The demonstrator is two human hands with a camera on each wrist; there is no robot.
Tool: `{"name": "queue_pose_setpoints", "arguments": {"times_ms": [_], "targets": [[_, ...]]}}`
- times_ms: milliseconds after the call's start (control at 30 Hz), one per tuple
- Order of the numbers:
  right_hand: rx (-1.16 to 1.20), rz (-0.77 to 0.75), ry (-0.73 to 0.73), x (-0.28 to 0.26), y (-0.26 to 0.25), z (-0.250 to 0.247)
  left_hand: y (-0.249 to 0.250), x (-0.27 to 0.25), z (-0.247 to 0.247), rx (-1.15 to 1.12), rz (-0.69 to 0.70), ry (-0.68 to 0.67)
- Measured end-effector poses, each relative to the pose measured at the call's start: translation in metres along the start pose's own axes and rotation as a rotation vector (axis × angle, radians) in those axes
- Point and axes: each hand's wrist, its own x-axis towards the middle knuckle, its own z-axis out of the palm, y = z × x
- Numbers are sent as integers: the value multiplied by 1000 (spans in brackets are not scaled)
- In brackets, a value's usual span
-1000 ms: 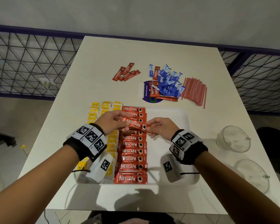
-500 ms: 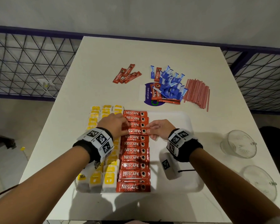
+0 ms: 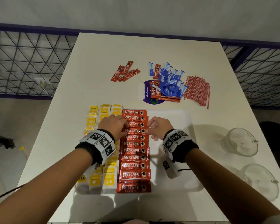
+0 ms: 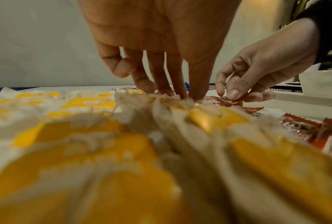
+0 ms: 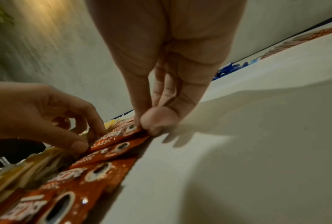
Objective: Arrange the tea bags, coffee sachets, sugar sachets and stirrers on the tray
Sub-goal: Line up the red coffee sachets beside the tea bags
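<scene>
A white tray (image 3: 176, 120) holds rows of yellow tea bags (image 3: 94, 120) on its left and a column of red coffee sachets (image 3: 134, 159) beside them. One coffee sachet (image 3: 133, 131) lies across the column, about the fourth from the far end. My left hand (image 3: 120, 126) pinches its left end and my right hand (image 3: 149, 130) pinches its right end between thumb and forefinger (image 5: 151, 121). Beyond the tray on the table lie loose coffee sachets (image 3: 125, 73), blue sugar sachets (image 3: 171, 81) and red stirrers (image 3: 197, 89).
Two glass cups (image 3: 239, 143) (image 3: 260, 181) stand on the table to the right of the tray. A purple round sticker (image 3: 146, 92) lies under the sugar pile. The tray's right half is bare white. A wire fence runs behind the table.
Both hands have lowered the coffee sachet from just above the column down onto it, level with its neighbours. Each hand still holds its end.
</scene>
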Motion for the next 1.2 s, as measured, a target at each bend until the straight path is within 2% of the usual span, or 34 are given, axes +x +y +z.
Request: {"name": "queue_pose_setpoints", "arguments": {"times_ms": [233,467,567,667,867,1000,1133,1200], "targets": [[-68,-25,45,0,0,-8,-4,1,-7,-93,-6,6],[-56,-67,166,24,-22,-45,-19,19,-51,-380,-41,78],[-404,-93,199,45,-32,-64,-35,39,-73,-395,-66,69],[-695,-37,183,64,-38,-78,-55,62,-85,-395,-134,49],[-876,70,111,85,-39,-83,-80,99,-86,-430,-242,11],[-851,111,90,89,-42,-83,-86,123,-84,-450,-296,66],[-583,95,200,90,-42,-84,-87,147,-85,-431,-343,105],[-477,108,206,91,-47,-82,-83,157,-86,-395,-361,110]]}}
